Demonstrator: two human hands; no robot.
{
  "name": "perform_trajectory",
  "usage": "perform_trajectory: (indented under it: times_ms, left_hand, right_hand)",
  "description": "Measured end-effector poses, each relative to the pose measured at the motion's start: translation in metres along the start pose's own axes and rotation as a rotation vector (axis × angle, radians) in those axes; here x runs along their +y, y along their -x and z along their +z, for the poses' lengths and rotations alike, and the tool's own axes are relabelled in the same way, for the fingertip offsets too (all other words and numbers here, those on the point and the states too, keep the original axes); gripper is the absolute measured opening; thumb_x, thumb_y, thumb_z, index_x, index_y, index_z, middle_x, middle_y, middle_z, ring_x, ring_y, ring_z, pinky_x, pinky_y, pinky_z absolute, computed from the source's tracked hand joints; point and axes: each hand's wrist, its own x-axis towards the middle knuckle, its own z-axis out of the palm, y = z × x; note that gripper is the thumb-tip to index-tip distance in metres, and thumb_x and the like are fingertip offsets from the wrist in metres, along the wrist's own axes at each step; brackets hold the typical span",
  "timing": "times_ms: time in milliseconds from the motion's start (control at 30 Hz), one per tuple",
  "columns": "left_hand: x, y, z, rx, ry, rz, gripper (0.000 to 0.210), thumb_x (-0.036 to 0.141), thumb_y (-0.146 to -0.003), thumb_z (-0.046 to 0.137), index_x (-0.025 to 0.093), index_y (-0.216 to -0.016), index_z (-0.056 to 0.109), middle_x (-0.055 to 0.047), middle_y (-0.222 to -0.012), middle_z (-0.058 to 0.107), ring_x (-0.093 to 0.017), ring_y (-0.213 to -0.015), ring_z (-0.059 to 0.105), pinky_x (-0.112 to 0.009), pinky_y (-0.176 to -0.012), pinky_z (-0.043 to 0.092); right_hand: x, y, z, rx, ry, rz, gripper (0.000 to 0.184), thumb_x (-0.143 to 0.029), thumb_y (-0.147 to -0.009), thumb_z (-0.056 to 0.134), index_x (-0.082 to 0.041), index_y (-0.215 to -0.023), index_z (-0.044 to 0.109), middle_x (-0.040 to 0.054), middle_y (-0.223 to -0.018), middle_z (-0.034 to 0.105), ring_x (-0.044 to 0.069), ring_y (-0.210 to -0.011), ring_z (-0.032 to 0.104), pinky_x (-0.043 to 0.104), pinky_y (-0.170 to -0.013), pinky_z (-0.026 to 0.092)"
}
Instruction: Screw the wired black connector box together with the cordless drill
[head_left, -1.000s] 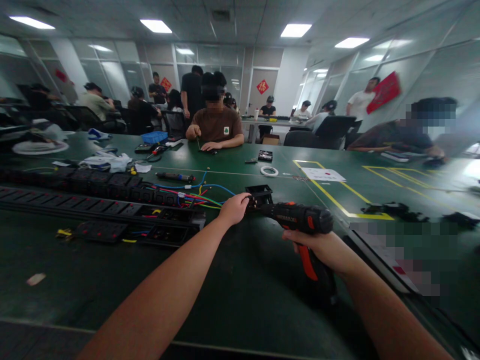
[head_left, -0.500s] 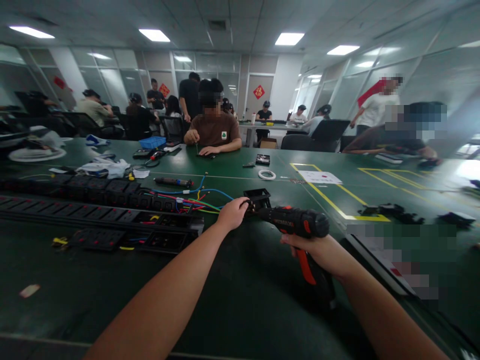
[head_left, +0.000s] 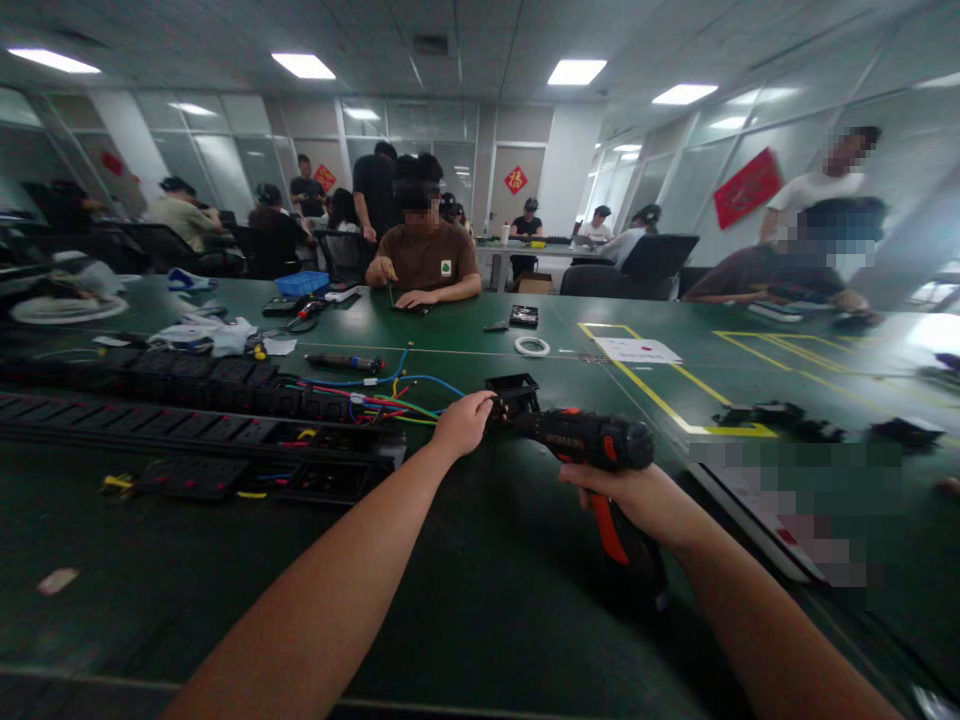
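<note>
My right hand (head_left: 622,495) is wrapped round the grip of a black and orange cordless drill (head_left: 592,440), whose nose points left. Close to its tip, my left hand (head_left: 465,422) is closed on a small black part (head_left: 496,408), mostly hidden by the fingers. Blue, red and green wires (head_left: 405,398) run toward this hand from the left. Just behind the drill tip stands a black open frame (head_left: 514,388). Whether the bit touches the part, I cannot tell.
Long black socket strips (head_left: 172,415) lie to the left, with a loose black module (head_left: 191,478) before them. A dark screwdriver (head_left: 345,363), a white tape ring (head_left: 532,346) and a paper sheet (head_left: 637,350) are farther back. Across the table sits a co-worker (head_left: 420,250).
Both hands and the drill keep nearly the same place and pose. The view has shifted slightly. A person standing at the right has moved farther right.
</note>
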Motion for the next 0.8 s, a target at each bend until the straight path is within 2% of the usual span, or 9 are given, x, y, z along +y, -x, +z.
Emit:
perform_trajectory:
  times_ms: [667, 800]
  left_hand:
    - [0.0056, 0.0017, -0.0039, -0.015, -0.007, -0.042, 0.04, 0.033, -0.1, 0.039, 0.025, -0.129, 0.066, -0.005, -0.131, 0.068, -0.023, -0.12, 0.062, -0.033, -0.105, 0.045]
    - [0.0054, 0.0013, -0.0038, -0.017, -0.006, -0.046, 0.04, 0.032, -0.1, 0.039, 0.025, -0.129, 0.066, -0.004, -0.131, 0.068, -0.022, -0.12, 0.062, -0.033, -0.106, 0.045]
  right_hand:
    - [0.0003, -0.001, -0.0007, -0.002, -0.006, -0.012, 0.032, -0.048, -0.078, 0.073, -0.018, -0.087, 0.066, -0.0012, -0.063, 0.061, 0.018, -0.062, 0.057, 0.03, -0.059, 0.043]
    - [0.0011, -0.0014, -0.0006, -0.005, 0.017, -0.019, 0.031, -0.049, -0.078, 0.072, -0.018, -0.084, 0.066, -0.0008, -0.063, 0.062, 0.017, -0.061, 0.056, 0.03, -0.058, 0.042]
